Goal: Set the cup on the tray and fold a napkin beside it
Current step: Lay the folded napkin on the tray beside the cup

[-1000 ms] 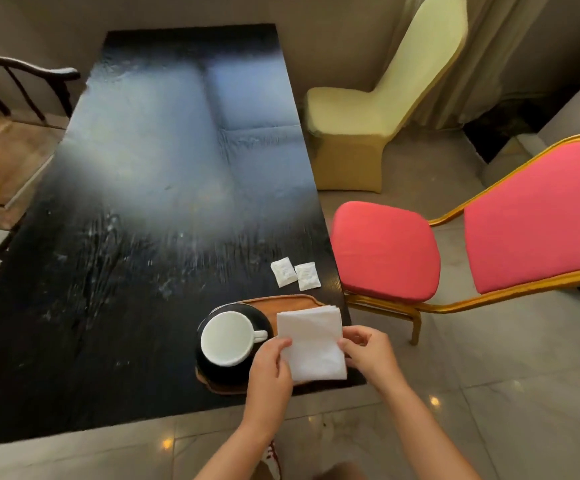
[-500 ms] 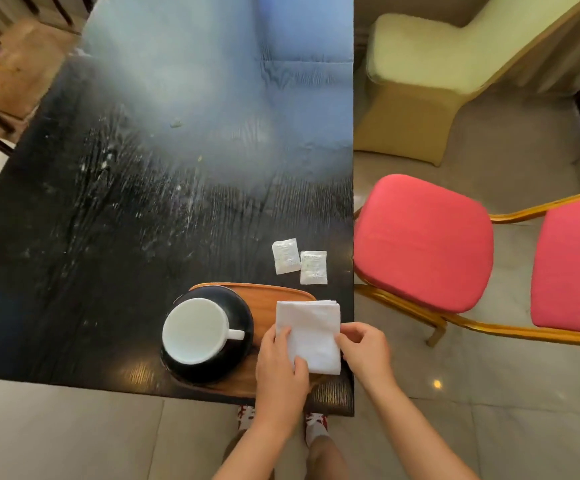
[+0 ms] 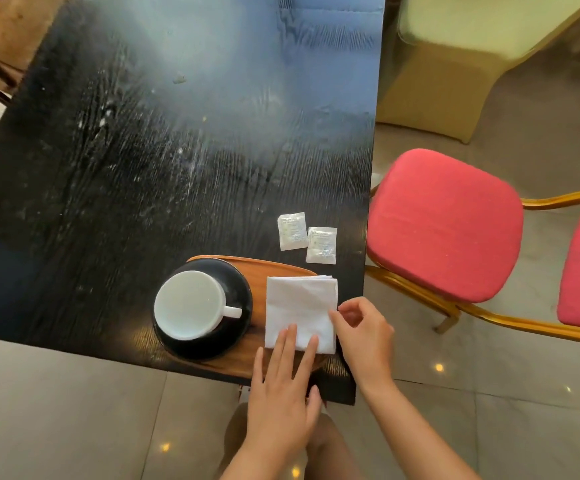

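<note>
Nearest the viewer, the left hand (image 3: 281,386) is lying flat with fingers straight, pressing the near edge of the folded napkin (image 3: 300,311) onto the tray (image 3: 281,270), apparently to keep the layers from springing open, while the right hand (image 3: 363,329) is hovering at the napkin's right edge with fingers loosely curled, seemingly squaring that side; whether it is actually pinching the cloth cannot be told. Just left of the napkin, the cup (image 3: 189,304) is sitting on its dark saucer (image 3: 240,289) on the tray, handle pointing toward the napkin, so placement appears done. Beyond the tray, two sachets (image 3: 307,237) are lying on the table (image 3: 143,168).
</note>
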`<action>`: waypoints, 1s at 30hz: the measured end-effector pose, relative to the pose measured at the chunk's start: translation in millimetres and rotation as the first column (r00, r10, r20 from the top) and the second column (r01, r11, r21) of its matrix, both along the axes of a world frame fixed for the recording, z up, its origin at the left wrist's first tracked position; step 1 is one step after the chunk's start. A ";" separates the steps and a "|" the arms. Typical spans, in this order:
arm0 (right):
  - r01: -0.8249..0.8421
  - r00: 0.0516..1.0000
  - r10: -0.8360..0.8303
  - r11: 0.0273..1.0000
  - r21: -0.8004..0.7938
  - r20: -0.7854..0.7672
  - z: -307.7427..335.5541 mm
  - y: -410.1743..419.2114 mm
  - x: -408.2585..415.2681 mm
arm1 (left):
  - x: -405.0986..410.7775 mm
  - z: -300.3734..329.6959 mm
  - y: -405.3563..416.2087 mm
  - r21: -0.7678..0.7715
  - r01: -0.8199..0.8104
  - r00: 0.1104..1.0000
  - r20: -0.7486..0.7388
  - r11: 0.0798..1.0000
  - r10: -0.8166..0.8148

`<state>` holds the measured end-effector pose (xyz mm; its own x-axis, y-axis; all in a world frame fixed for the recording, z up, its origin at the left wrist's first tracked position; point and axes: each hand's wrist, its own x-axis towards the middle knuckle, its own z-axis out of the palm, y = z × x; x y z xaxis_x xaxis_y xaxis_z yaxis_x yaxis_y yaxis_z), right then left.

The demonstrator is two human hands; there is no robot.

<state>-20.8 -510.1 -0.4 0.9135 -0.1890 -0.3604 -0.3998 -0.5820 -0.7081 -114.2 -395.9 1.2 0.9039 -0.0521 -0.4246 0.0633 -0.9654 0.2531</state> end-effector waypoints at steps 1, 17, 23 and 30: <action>-0.037 0.999 0.037 0.999 -0.021 0.028 -0.6 1.6 0.0 | 1.4 -1.6 2.0 -0.009 -0.009 1.000 0.008 1.000 0.009; -0.575 0.639 0.758 0.583 -0.574 0.130 -23.6 0.5 -3.4 | 0.8 -20.8 19.0 0.022 -0.026 0.991 0.130 0.999 0.023; -0.573 0.644 0.758 0.565 -0.594 0.099 -28.8 1.4 -5.0 | 1.4 -25.8 23.3 -0.008 -0.004 0.992 0.125 1.000 0.005; -0.526 0.680 0.688 0.699 -0.484 0.255 -13.5 1.9 -1.3 | 7.3 -3.4 23.4 -0.033 0.011 0.990 0.142 0.999 -0.006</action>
<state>-22.1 -508.2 -13.9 0.9045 0.4259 0.0227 0.3965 -0.8201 -0.4125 -106.9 -372.5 -2.2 0.9544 -0.0719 -0.2897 0.0164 -0.9565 0.2913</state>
